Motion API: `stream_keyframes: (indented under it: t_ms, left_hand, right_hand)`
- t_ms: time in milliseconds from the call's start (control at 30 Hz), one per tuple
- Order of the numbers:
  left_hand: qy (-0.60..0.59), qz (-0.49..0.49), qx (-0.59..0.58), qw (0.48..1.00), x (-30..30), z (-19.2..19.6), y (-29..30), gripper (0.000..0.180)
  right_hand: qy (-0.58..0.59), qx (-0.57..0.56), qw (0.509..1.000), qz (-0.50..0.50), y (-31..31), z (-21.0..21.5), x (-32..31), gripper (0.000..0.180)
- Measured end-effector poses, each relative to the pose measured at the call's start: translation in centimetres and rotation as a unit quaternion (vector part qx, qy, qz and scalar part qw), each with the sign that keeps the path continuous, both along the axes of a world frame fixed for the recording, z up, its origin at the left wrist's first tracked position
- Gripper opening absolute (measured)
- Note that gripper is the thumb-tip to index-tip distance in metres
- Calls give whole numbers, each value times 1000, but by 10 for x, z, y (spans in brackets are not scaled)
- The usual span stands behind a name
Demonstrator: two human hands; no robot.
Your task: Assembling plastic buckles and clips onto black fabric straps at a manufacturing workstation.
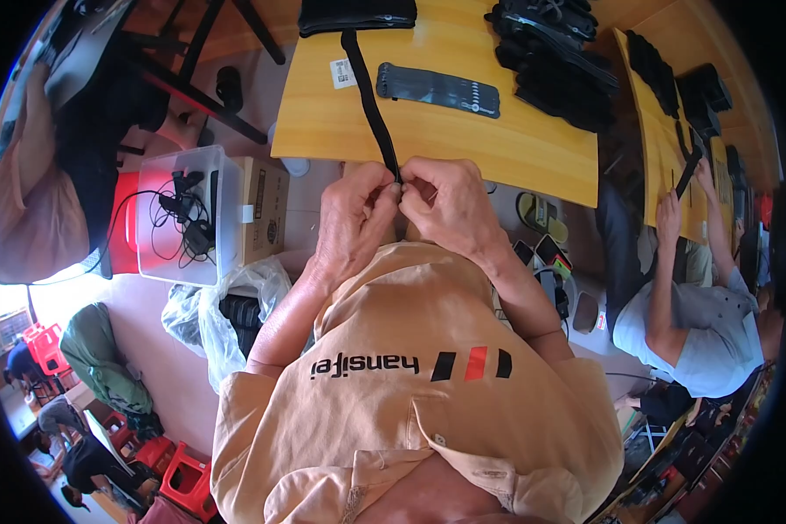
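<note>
A long narrow black strap [371, 105] runs across the wooden table [323, 127] and over its near edge. My left hand [349, 218] pinches the strap's near end between thumb and fingertips. Right against it, my right hand [454, 205] is closed in a pinch on the same end. The fingers hide most of that end. Beside the strap lie a white printed label [342, 74] and a flat dark strip-shaped package [437, 90]. The strap's far end meets a folded black stack [358, 14].
Black packaged goods [559, 65] are heaped at the table's far right. A clear plastic bin [188, 223] with cables and a cardboard box [262, 210] stand on the floor at left. At right, a co-worker in a light shirt [694, 327] handles a black strap at another table.
</note>
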State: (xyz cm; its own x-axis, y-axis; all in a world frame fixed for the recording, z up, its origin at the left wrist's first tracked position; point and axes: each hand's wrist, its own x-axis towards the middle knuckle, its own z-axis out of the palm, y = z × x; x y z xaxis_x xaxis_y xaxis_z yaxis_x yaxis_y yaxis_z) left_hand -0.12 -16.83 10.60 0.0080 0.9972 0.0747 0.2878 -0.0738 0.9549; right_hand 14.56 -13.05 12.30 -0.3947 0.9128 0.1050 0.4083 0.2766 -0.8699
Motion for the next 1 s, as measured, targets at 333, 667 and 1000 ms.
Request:
stream_keyframes:
  t_ms: [333, 667, 1000]
  left_hand:
    - [56, -8, 47, 997, -2, 1, -1, 5]
    - [-245, -36, -129, 960, -13, 2, 0, 10]
    - [-253, -24, -129, 958, -15, 6, 0, 13]
  right_hand:
    - [-23, 44, 997, 51, 2, 0, 1, 9]
    - [45, 3, 997, 58, 4, -3, -3, 10]
    - [247, -246, 930, 119, 9, -9, -3, 13]
